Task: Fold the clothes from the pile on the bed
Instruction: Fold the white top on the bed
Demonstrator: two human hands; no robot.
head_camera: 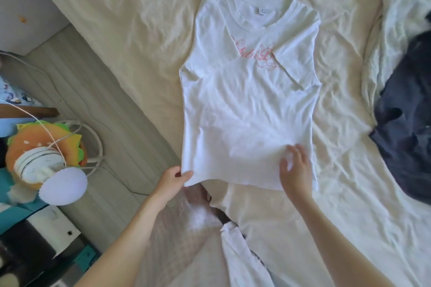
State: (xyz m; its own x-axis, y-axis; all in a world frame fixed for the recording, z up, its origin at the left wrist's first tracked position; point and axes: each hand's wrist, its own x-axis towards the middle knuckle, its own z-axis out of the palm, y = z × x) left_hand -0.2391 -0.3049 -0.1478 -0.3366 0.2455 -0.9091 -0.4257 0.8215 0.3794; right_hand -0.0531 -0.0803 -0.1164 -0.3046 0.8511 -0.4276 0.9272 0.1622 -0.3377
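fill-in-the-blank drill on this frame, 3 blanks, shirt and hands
1. The white T-shirt lies on the bed with both sleeves folded ____.
2. The left hand pinches the shirt's bottom ____ corner.
3. The print on the shirt's chest is ____ in colour.

Missing words: inward; left; pink

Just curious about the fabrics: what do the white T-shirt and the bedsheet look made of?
T-shirt: probably thin cotton jersey, matte; it drapes softly, has a ribbed collar and a pink print. Bedsheet: cream woven cloth, perhaps cotton, with a faint sheen and many fine creases.
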